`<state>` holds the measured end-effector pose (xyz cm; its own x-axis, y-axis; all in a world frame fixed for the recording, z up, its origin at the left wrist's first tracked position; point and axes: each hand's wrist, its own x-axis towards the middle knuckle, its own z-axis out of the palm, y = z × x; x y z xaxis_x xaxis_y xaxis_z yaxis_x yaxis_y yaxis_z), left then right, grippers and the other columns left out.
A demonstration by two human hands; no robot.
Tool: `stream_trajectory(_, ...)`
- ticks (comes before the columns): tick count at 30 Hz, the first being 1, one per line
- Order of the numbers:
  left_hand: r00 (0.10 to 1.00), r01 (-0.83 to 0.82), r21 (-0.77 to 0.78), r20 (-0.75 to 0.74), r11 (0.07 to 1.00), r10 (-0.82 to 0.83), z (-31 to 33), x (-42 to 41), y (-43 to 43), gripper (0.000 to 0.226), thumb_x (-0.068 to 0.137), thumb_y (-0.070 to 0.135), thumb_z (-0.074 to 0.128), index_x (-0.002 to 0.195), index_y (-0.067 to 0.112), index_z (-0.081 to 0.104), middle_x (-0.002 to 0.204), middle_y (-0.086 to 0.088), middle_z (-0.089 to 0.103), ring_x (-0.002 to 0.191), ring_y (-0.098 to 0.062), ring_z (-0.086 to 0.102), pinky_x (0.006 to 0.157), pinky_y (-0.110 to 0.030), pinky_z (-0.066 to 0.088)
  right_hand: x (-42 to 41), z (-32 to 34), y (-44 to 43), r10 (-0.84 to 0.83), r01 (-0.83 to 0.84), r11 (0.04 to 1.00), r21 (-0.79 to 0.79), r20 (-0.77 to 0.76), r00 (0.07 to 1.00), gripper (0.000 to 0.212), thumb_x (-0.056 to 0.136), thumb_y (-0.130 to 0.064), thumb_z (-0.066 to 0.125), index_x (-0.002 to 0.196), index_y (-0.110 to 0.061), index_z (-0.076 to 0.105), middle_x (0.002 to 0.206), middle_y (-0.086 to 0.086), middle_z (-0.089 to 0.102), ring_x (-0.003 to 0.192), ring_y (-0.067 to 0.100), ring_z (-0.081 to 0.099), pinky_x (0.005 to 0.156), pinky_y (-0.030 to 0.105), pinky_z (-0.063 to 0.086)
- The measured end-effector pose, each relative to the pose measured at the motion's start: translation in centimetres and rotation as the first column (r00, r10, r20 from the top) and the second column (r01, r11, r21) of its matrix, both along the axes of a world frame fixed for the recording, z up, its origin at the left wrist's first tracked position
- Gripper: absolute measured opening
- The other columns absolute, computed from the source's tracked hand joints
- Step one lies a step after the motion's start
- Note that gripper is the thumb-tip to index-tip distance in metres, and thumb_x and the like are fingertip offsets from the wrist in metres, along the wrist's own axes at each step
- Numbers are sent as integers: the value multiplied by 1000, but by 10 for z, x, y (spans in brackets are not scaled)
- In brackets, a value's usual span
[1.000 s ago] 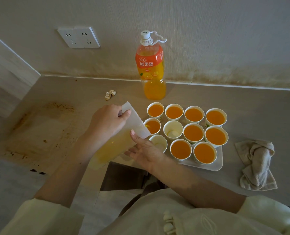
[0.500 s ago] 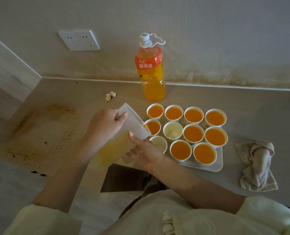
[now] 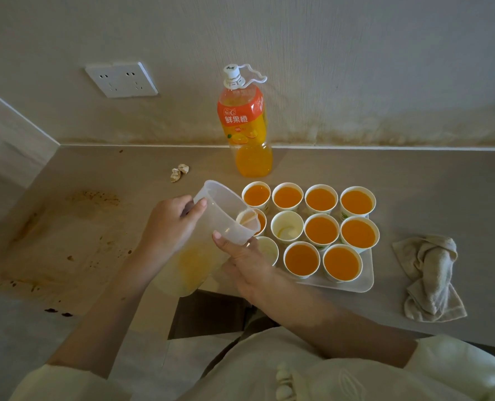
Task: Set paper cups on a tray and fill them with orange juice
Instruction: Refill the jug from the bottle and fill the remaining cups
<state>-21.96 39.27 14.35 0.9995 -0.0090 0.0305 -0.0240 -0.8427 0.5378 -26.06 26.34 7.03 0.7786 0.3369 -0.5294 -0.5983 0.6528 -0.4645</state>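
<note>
- Left grip (image 3: 169, 227) clamped round jug (image 3: 226, 215); right grip (image 3: 242, 256) curled under its spout end.
- Risk: quick tilt slops juice (image 3: 188, 264) past small paper cups (image 3: 286, 227) onto tray (image 3: 366, 282).

A home, most likely a kitchen corner: a stained beige counter (image 3: 414, 183) runs along a papered wall (image 3: 356, 68) with a white double socket (image 3: 122, 80) set low in it. A shop-bought juice bottle (image 3: 245, 123), a crumpled cloth (image 3: 427, 273) and a tray (image 3: 365, 282) of paper cups (image 3: 321, 199) sit on the counter
</note>
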Motion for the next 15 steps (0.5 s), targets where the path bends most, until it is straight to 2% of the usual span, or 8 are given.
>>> stream_trajectory(4,995,95,3,41,995,-95,8,7,-12,43,86,44,44,57,17,28,50,7,27,45,-10,26,48,-25,18,-3,-2,-3,-93,93,996,18,-7,996,86,64,-18,89,134,-22,38,128,10,56,121,30,52,105,56,42)
stream_trajectory(8,983,175,21,58,984,-176,12,17,-24,43,86,42,44,55,18,26,48,8,25,44,-10,25,48,-28,20,-4,1,-9,-165,165,985,42,-6,986,97,60,-20,87,140,-23,34,130,7,56,122,28,51,106,54,42)
stream_trajectory(12,973,223,69,51,972,-226,11,25,-36,44,85,44,43,55,18,26,46,8,25,44,-11,25,49,-32,21,-4,1,-14,-164,162,984,67,13,986,102,57,-26,92,141,-21,35,132,8,58,122,28,55,104,55,44)
stream_trajectory(15,965,255,125,32,959,-261,8,30,-44,44,85,45,41,54,17,28,47,7,28,44,-14,27,49,-33,22,-3,1,-23,-153,152,984,94,-1,988,97,58,-28,91,140,-19,39,132,10,59,118,29,60,96,52,51)
